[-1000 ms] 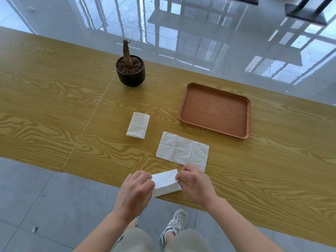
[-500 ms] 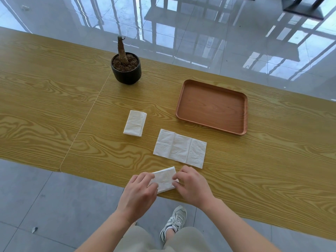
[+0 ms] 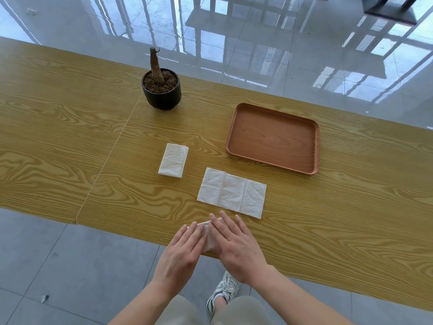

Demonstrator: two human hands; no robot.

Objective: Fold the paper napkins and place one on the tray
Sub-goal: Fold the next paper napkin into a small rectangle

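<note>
A small folded white napkin (image 3: 209, 235) lies at the table's near edge, mostly covered by my hands. My left hand (image 3: 181, 252) and my right hand (image 3: 234, 247) lie flat on it, fingers stretched out, palms down. A larger white napkin (image 3: 232, 192) with two crease lines lies flat just beyond them. A third napkin (image 3: 173, 159), folded into a small rectangle, sits further left. The brown wooden tray (image 3: 314, 146) stands at the right with nothing in it.
A black pot (image 3: 162, 96) with soil and a bare stump stands at the back, left of the tray. The wooden table (image 3: 58, 141) has a seam running from the pot toward the near edge. A glossy tiled floor lies beyond.
My hands went from pinching the near napkin's ends to lying flat on top of it. The napkin is now smaller and mostly hidden. The view shifted slightly.
</note>
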